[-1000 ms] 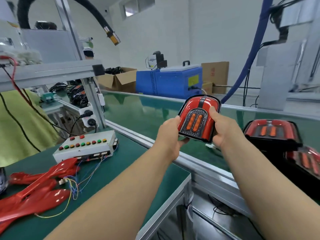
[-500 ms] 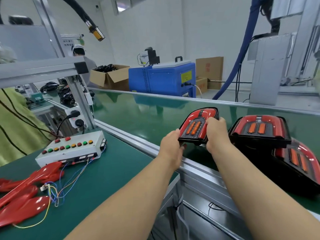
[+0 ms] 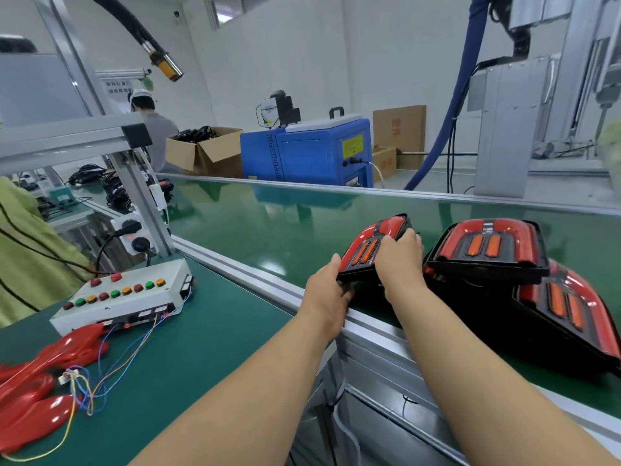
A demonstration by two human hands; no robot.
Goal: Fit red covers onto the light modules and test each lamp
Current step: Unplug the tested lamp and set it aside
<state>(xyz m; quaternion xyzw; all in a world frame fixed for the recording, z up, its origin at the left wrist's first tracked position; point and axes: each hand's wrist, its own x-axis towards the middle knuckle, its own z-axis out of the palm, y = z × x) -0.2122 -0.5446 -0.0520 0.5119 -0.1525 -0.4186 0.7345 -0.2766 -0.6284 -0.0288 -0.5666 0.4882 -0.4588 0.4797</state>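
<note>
Holding a red-lensed lamp in a black plastic housing (image 3: 363,250) tilted, low over the glossy green conveyor belt (image 3: 268,237), just beside two finished red-and-black lamps (image 3: 487,250) stacked to the right. Gripped by the left hand (image 3: 327,297) at the near edge, fingers curled beneath; clasped by the right hand (image 3: 401,260) over the right side. Hard to tell whether touching the belt. Could knock the stack if swung right, or slip from so thin an edge grip and scuff the lens.

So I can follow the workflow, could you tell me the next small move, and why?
Probably lower the held tail lamp flat onto the conveyor belt and release it: the left hand and right hand hold it tilted over the belt, beside red-covered tail lamps.
</note>
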